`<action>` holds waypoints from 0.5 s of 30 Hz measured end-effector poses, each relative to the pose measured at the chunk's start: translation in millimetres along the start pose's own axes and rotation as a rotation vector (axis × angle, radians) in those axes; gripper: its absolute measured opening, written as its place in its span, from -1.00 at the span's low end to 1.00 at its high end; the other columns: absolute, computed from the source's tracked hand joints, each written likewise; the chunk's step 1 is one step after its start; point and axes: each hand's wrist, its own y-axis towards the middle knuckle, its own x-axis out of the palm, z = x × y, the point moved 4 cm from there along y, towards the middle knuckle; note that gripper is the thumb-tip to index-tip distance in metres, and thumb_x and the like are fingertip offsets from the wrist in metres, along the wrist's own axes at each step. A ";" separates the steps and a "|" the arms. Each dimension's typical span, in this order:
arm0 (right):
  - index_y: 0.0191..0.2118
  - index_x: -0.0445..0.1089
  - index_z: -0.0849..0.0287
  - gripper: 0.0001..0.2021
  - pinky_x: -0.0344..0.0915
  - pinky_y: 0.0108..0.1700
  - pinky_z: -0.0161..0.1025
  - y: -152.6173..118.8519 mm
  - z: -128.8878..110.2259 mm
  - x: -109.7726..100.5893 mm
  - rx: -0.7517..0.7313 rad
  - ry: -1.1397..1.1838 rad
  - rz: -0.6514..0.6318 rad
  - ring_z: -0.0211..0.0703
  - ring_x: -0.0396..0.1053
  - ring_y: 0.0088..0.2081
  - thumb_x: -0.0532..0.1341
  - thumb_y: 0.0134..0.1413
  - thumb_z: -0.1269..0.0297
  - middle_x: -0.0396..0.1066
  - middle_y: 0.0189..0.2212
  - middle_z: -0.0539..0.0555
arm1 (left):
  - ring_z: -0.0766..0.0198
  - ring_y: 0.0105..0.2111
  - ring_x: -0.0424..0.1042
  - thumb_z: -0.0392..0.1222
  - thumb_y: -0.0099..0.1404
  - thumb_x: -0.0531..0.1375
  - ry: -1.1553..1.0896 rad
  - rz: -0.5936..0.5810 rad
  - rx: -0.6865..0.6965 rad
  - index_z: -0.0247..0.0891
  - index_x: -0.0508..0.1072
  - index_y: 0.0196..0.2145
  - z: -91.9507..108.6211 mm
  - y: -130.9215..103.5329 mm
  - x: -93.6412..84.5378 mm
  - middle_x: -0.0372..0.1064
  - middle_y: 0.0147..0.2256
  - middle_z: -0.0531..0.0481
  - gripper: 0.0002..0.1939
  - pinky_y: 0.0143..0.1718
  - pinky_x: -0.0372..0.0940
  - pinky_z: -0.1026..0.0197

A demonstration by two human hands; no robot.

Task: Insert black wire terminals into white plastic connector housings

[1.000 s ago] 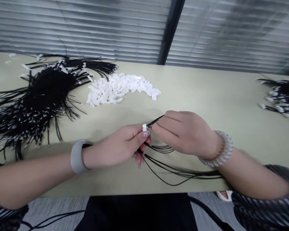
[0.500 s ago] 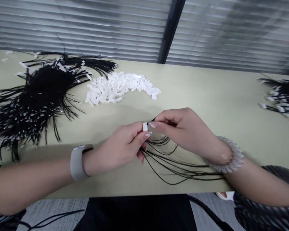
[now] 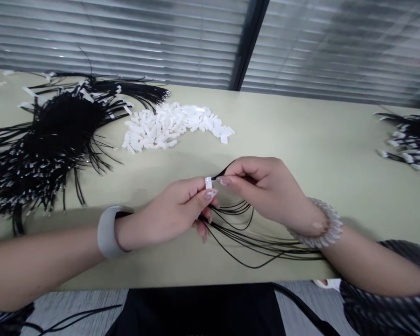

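Between thumb and index finger, my left hand [image 3: 178, 207] pinches a small white connector [image 3: 208, 182] upright. Its other fingers curl around a bunch of black wires [image 3: 252, 240] that trail to the right beneath my right wrist. Just right of the connector, my right hand [image 3: 266, 186] is closed on thin black wire, whose end meets the connector's right side. Whether the wire end is inside the connector is too small to tell. The two thumbs are close together but apart.
A pile of white connectors [image 3: 175, 125] lies beyond my hands on the pale green table [image 3: 301, 135]. To the left is a large heap of black wires [image 3: 65, 126]; more wires with white ends [image 3: 411, 142] lie at the far right. Window blinds [image 3: 119, 37] stand behind the table.
My left hand and the connector have shifted slightly left. My right hand has turned a little, and more black wire shows above its fingertips.
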 end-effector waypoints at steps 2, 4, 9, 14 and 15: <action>-0.51 0.36 0.26 -0.84 -0.01 -0.57 -0.50 -0.3 -1.9 -1.1 -0.036 -0.037 0.018 -0.51 0.05 -0.60 0.13 0.00 0.32 0.22 -0.66 -0.08 | 0.43 -0.59 0.38 -0.01 0.29 -0.06 -0.008 -0.012 0.003 -0.30 0.20 -0.39 -0.9 0.0 0.4 0.18 -0.52 0.12 -0.72 -0.57 0.32 0.37; -0.51 0.36 0.26 -0.84 -0.01 -0.56 -0.49 -0.4 -3.1 -1.8 -0.063 -0.068 0.017 -0.52 0.05 -0.60 0.13 0.01 0.34 0.23 -0.65 -0.09 | 0.44 -0.59 0.38 -0.01 0.29 -0.06 -0.023 -0.024 0.009 -0.30 0.21 -0.38 -1.8 0.0 0.4 0.18 -0.51 0.13 -0.71 -0.56 0.32 0.38; -0.50 0.36 0.27 -0.84 0.01 -0.55 -0.49 0.3 -3.5 -1.8 -0.082 -0.087 -0.030 -0.52 0.05 -0.60 0.12 0.02 0.35 0.23 -0.64 -0.09 | 0.47 -0.62 0.36 -0.01 0.29 -0.06 -0.076 -0.047 0.028 -0.30 0.22 -0.37 -3.1 0.2 -0.3 0.18 -0.52 0.14 -0.71 -0.55 0.33 0.38; -0.50 0.36 0.26 -0.84 0.01 -0.56 -0.51 1.1 -3.8 -1.8 -0.082 -0.076 -0.050 -0.53 0.06 -0.59 0.11 0.02 0.35 0.24 -0.64 -0.10 | 0.46 -0.62 0.36 -0.01 0.29 -0.05 -0.071 -0.061 0.047 -0.30 0.23 -0.38 -4.0 -0.4 -0.6 0.19 -0.52 0.14 -0.71 -0.56 0.32 0.37; -0.50 0.36 0.26 -0.84 0.01 -0.56 -0.51 1.2 -3.7 -2.0 -0.082 -0.081 -0.053 -0.53 0.06 -0.60 0.11 0.02 0.34 0.24 -0.63 -0.09 | 0.46 -0.62 0.36 -0.01 0.29 -0.05 -0.071 -0.064 0.049 -0.30 0.23 -0.38 -4.1 -0.6 -0.6 0.19 -0.52 0.14 -0.71 -0.56 0.32 0.37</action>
